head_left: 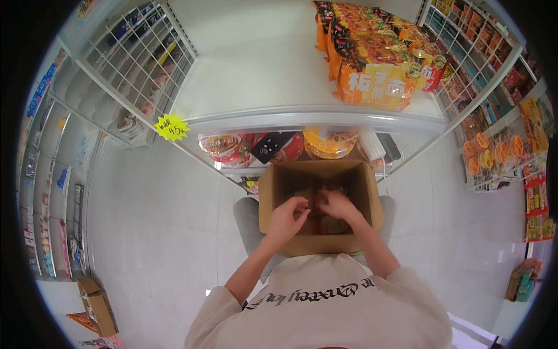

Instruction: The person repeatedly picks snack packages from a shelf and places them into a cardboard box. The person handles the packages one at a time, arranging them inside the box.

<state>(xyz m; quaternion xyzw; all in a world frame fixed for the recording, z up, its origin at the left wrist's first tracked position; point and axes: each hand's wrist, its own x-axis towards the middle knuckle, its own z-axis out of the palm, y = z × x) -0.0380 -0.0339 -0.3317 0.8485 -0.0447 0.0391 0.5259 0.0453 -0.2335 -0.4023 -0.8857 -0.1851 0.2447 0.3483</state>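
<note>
Left hand (pixel 289 216): hovering near left edge of box (pixel 319 244), fingers parted | Right hand (pixel 338 205): reaching inside, grip unclear | box: standing open, brown

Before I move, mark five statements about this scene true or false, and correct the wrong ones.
1. The left hand and right hand are both at the cardboard box. True.
2. That box is closed. False: its top is open.
3. Orange packets lie on the white shelf. True.
4. They are at its left end. False: they are toward its right end.
5. A yellow starburst tag is near the shelf's front left corner. True.
</note>
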